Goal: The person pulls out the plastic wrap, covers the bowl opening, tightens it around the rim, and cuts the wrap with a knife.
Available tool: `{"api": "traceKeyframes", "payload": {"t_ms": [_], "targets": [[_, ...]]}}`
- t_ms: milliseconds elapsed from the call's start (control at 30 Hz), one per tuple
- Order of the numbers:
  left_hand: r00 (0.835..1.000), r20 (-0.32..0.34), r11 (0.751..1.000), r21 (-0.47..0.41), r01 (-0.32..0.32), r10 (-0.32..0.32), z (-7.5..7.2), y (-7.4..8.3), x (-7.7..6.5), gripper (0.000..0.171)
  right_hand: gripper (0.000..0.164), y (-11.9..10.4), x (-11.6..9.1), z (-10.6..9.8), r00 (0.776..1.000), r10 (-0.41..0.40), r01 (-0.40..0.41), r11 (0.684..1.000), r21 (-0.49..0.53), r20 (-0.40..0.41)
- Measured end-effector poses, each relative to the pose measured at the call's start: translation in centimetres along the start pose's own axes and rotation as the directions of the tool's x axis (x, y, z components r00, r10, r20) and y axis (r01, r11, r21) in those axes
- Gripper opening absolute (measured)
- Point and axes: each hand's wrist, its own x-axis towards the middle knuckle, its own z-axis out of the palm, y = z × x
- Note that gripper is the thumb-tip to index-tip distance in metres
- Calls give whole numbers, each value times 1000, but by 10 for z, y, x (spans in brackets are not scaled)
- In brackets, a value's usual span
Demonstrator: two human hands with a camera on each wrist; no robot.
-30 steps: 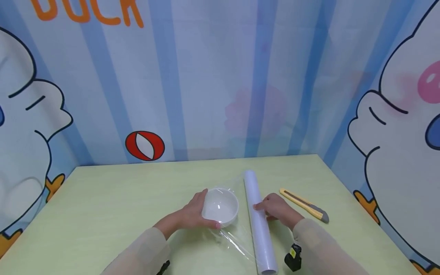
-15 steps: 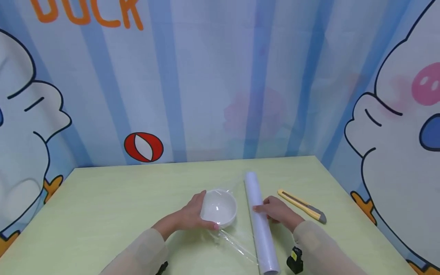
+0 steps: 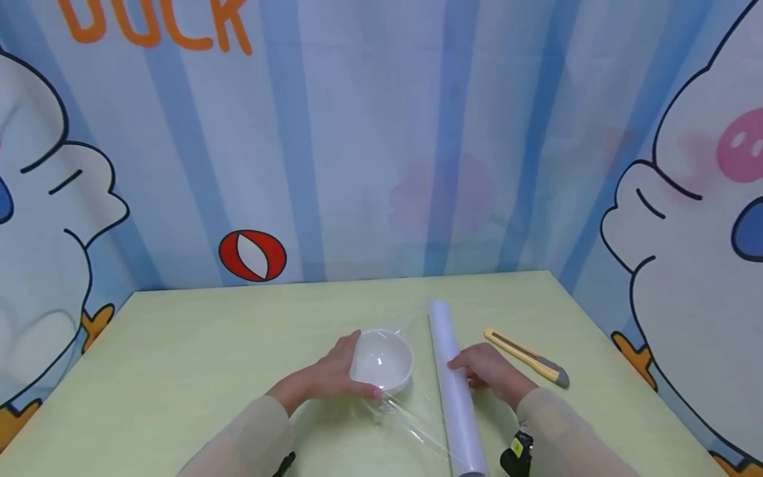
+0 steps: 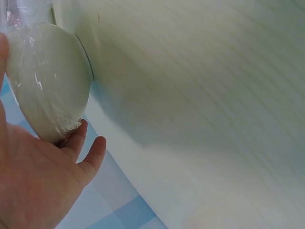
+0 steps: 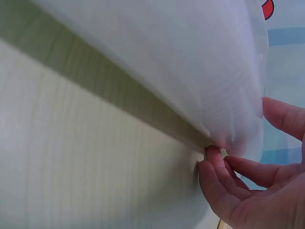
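A white bowl (image 3: 381, 361) stands on the table with clear cling film (image 3: 414, 427) stretched over it. My left hand (image 3: 326, 379) holds the bowl's left side, thumb at the near edge and fingers around the far side. In the left wrist view, wrinkled film clings to the bowl (image 4: 55, 81). Right of the bowl lies a long roll of cling film (image 3: 457, 404), the film running from it to the bowl. My right hand (image 3: 490, 372) grips the roll from the right, thumb on top; in the right wrist view several fingers (image 5: 221, 183) reach under the roll's lower side.
A yellow utility knife (image 3: 527, 358) with a grey end lies right of the roll, beyond my right hand. The pale green table (image 3: 226, 344) meets a blue striped curtain (image 3: 369, 146) at its back edge. Printed cartoon figures cover both side walls.
My right hand and the roll have shifted slightly to the right, away from the bowl. My left hand stays on the bowl, which keeps its place.
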Motion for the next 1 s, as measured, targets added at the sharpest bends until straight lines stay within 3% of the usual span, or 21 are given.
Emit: {"api": "traceKeyframes", "payload": {"t_ms": [133,233,433,600,733,867,1000], "targets": [[1000,2,1000,1,3,-3,-1,1,0,118,34,-2,-2,-2,1000,-24,23,999,-30,-10],[1000,6,1000,3,1,-1,-2,2,-1,118,29,-3,-2,-3,999,-48,47,997,-58,-20],[1000,18,1000,9,-1,0,-3,2,-2,117,38,-4,-1,-4,993,-101,89,979,-185,-56],[1000,21,1000,1,6,-6,-3,3,-2,116,30,-7,-4,-4,984,-157,115,924,-364,-88],[1000,18,1000,-8,4,-4,-2,4,-3,117,38,-6,-5,-6,974,-216,159,873,-460,-72],[1000,8,1000,-8,4,-4,0,2,-4,116,51,2,-3,-6,983,-185,163,914,-371,-22],[1000,-4,1000,-8,-8,8,1,0,-4,116,61,8,-2,-8,994,-112,111,959,-260,12]]}}
